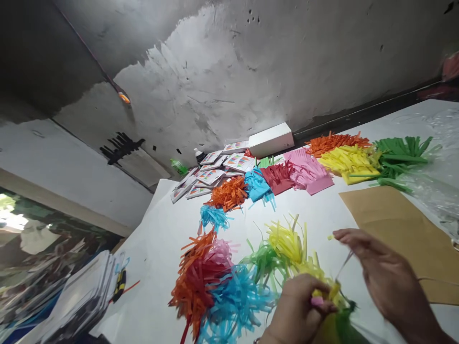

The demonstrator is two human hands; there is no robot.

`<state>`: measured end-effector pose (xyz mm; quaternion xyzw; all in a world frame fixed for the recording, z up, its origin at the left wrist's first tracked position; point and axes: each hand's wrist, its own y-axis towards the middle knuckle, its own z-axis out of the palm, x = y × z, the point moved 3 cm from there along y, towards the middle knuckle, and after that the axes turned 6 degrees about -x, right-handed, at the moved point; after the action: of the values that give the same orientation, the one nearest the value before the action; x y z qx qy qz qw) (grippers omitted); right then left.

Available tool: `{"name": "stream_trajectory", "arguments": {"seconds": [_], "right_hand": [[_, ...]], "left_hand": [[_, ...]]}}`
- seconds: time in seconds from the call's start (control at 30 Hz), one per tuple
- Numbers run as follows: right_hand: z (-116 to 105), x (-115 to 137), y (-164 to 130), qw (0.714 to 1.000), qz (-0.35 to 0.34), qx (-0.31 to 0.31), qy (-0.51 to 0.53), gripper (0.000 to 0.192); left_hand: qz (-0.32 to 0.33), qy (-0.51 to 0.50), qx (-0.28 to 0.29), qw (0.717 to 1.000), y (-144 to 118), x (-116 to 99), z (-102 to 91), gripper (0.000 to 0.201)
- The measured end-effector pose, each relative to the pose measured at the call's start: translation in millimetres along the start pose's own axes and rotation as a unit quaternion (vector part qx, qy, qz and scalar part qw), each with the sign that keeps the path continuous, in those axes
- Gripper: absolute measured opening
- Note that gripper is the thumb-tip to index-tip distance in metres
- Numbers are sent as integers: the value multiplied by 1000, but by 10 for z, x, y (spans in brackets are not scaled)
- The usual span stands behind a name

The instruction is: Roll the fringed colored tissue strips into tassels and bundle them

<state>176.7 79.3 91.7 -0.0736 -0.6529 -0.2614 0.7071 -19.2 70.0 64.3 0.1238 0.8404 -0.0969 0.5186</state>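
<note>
Bent fingers of my left hand [301,310] pinch the twisted top of a yellow paper tassel [335,291]. A small pink scrap [317,301] shows at its fingertips. My right hand [383,272] is raised to the right of it, fingers drawn together on a thin string [344,265] that runs down to the tassel top. A tiny yellow bit [330,237] is by its fingertips. Beside the hands lie more fringed tassels: yellow [287,241], light green [267,260], blue [236,301], and orange [191,272] with pink and red. Green paper [346,325] hangs below the left hand.
Folded fringed paper in several colours, such as pink [310,172] and yellow [351,162], lines the wall side. Printed packets [211,177] and a white box [271,139] stand behind. Brown paper [398,229] and clear plastic [437,186] lie right; black-yellow cutter [120,285] left.
</note>
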Motion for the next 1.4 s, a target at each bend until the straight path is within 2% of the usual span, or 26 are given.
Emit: {"name": "stream_trajectory", "arguments": {"seconds": [0.03, 0.07, 0.1, 0.13, 0.2, 0.23, 0.27, 0.33, 0.43, 0.6, 0.8, 0.97, 1.13, 1.27, 1.37, 1.4], "right_hand": [[-54, -11, 23, 1000, 5, -25, 11, 31], [-78, -11, 25, 1000, 9, -10, 7, 29], [-69, 1, 1, 999, 11, 42, -13, 26], [-30, 20, -53, 992, 6, 119, -42, 24], [79, 62, -232, 956, -30, 272, -102, 21], [131, 78, -329, 937, -54, 320, -126, 22], [173, 88, -412, 925, -79, 341, -145, 24], [229, 86, -525, 917, -119, 341, -172, 29], [255, 46, -583, 911, -139, 332, -201, 31], [230, 33, -582, 915, -170, 300, -210, 27], [272, 67, -602, 912, -159, 315, -207, 29], [265, 59, -613, 924, -97, 307, -207, 30], [259, 15, -593, 916, -73, 331, -213, 30], [254, -4, -513, 905, -12, 366, -215, 30], [262, -53, -528, 895, 42, 396, -201, 34], [259, -83, -545, 900, 50, 389, -192, 37]], "left_hand": [[-46, -47, -15, 998, -10, 40, 0, 37], [-86, -101, -28, 991, -21, 60, -6, 51], [-113, -155, -31, 981, -30, 58, -13, 60], [-124, -204, -27, 971, -37, 35, -22, 63], [-116, -268, -13, 956, -47, -36, -48, 56], [-112, -288, -10, 951, -54, -64, -62, 51], [-112, -301, -8, 947, -64, -80, -74, 46], [-115, -305, -4, 945, -89, -79, -88, 37], [-124, -281, 0, 952, -133, -32, -95, 30], [-141, -274, -8, 951, -178, -8, -88, 30], [-148, -266, 7, 953, -192, -50, -65, 36], [-140, -258, 12, 956, -195, -36, -64, 30], [-118, -216, 19, 969, -200, -18, -55, 29], [-16, -89, -14, 996, -199, -52, -75, 27], [36, -14, -18, 999, -215, -75, -82, 30], [41, -5, -17, 999, -221, -77, -83, 31]]}}
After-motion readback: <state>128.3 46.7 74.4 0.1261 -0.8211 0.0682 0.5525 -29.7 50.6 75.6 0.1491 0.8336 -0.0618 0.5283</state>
